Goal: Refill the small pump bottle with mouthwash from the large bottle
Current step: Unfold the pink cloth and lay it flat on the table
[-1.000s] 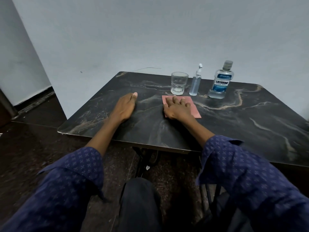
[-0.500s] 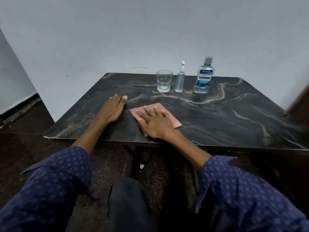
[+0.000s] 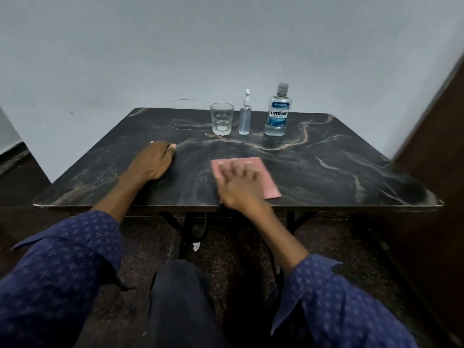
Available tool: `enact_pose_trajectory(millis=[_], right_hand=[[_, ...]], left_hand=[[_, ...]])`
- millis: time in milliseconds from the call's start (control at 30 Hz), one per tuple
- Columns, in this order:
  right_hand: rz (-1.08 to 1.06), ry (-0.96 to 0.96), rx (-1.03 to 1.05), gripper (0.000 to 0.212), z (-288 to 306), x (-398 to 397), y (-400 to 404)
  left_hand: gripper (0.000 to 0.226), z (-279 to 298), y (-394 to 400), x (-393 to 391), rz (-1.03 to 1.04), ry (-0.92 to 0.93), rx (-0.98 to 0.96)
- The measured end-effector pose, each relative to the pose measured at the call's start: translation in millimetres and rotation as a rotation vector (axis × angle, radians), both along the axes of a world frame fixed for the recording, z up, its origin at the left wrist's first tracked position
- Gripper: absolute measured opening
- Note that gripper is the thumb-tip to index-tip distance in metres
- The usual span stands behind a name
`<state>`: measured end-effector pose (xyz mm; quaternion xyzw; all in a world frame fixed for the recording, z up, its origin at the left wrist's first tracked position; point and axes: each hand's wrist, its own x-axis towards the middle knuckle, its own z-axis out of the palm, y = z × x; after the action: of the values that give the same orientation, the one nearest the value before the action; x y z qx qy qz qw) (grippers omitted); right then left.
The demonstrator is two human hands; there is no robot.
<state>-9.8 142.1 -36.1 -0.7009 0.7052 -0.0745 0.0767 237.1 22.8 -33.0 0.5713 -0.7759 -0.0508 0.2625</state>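
Both arms wear long sleeves of dark navy cloth printed all over with small, pale blue cross-shaped motifs. The left sleeve [image 3: 62, 267] ends in a loose, open cuff partway up the forearm, and the right sleeve [image 3: 334, 305] does likewise, leaving forearms and hands bare. Dark, plain trousers [image 3: 180, 307] cover the near leg.

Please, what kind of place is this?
Probably a plain room in a home: a dark marble-patterned table against a bare wall, with a mouthwash bottle and drinking glass.
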Motion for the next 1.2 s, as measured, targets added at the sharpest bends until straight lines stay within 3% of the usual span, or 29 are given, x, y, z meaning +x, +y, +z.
enact_pose_trajectory(millis=[167, 433, 600, 733, 933, 1033, 1200], right_hand=[[0.166, 0.025, 0.033, 0.057, 5, -11, -4], [-0.248, 0.022, 0.010, 0.059, 18, -193, -44], [-0.311, -0.036, 0.024, 0.061, 21, -192, -70], [-0.246, -0.051, 0.037, 0.062, 19, -149, -86], [-0.032, -0.095, 0.153, 0.062, 23, -67, -120], [0.115, -0.142, 0.070, 0.045, 49, -89, -132], [0.223, -0.420, -0.029, 0.013, 65, -173, -118]], left_hand=[[0.047, 4, 11, -58, -0.036, 0.016, 0.035], [0.034, 7, 14, -121, -0.109, 0.022, 0.046], [0.034, 14, 7, -151, -0.178, 0.094, 0.017], [0.032, 21, 7, -184, -0.253, 0.154, -0.014], [0.025, 21, -10, -180, -0.190, 0.130, -0.053], [0.026, 19, -21, -164, -0.201, 0.116, -0.064], [0.019, 14, -26, -155, -0.347, 0.083, -0.033]])
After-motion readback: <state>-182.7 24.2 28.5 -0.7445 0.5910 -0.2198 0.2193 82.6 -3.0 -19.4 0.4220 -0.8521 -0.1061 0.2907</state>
